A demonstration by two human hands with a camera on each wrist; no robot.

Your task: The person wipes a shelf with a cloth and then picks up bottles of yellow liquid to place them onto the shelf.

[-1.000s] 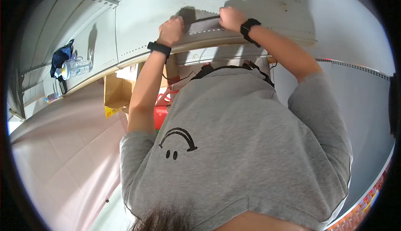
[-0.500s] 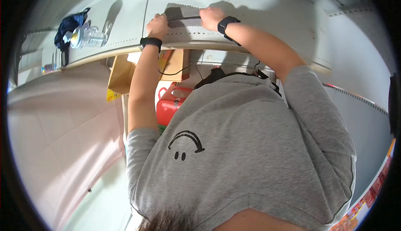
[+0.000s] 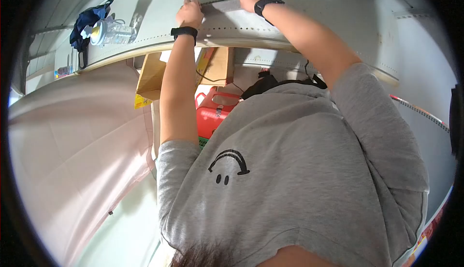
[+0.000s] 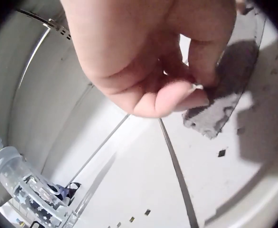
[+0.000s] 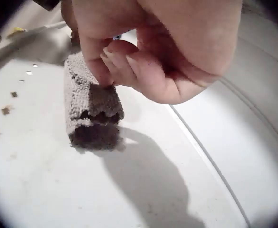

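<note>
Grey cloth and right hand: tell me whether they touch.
Touching. The right wrist view shows the right hand pinching the top fold of the grey cloth, with no gap between them.

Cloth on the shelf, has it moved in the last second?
Yes: the cloth has gone back, away from the row of holes that it overlapped earlier.

I see a dark grey cloth [image 5: 92, 107] on a white shelf [image 5: 58, 190] dotted with small holes, a grey shirt [image 3: 299, 170] printed with a black smile, and a red crate [image 3: 212, 115].
</note>
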